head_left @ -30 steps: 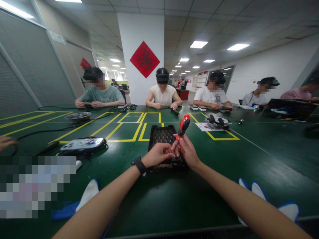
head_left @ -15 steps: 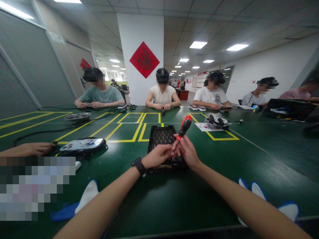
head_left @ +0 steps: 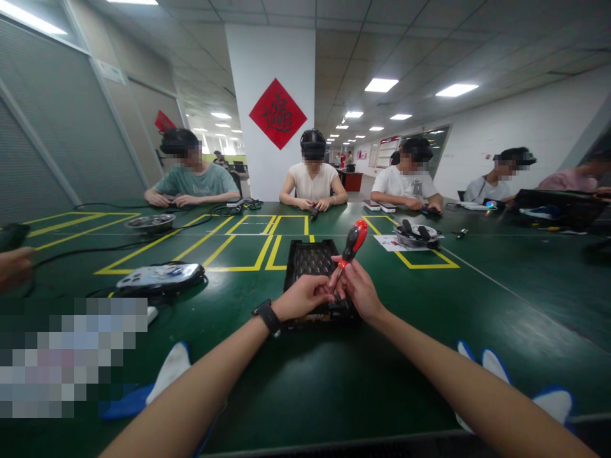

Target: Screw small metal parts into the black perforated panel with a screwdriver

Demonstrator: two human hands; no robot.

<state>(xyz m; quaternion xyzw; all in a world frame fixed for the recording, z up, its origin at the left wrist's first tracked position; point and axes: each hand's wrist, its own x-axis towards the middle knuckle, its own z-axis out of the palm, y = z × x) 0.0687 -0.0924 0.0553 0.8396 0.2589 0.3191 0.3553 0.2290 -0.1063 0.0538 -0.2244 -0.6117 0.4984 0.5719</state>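
A screwdriver (head_left: pixel 356 240) with a red and black handle stands tilted in my right hand (head_left: pixel 363 294), which closes round it below the handle. Its thin shaft points down toward the fingertips of my left hand (head_left: pixel 305 298). Those fingertips are pinched together by the shaft's lower end; whatever they hold is too small or hidden to name. Both hands are over the near part of a black plastic housing (head_left: pixel 310 253), an open, box-like piece with a patterned inside, lying on the green table (head_left: pixel 420 343). My hands cover part of it.
White and blue gloves (head_left: pixel 169 375) lie at left, with another glove (head_left: pixel 551 404) by my right forearm. A handheld device (head_left: pixel 162 278) rests at left. Metal bowls (head_left: pixel 150 222) and cables are farther back. A neighbour's blurred hand (head_left: pixel 14 267) is at the left edge; several people sit opposite.
The neighbour's hand at the left has moved away from the handheld device toward the left edge, with a dark object there. My hands and the screwdriver have barely moved.
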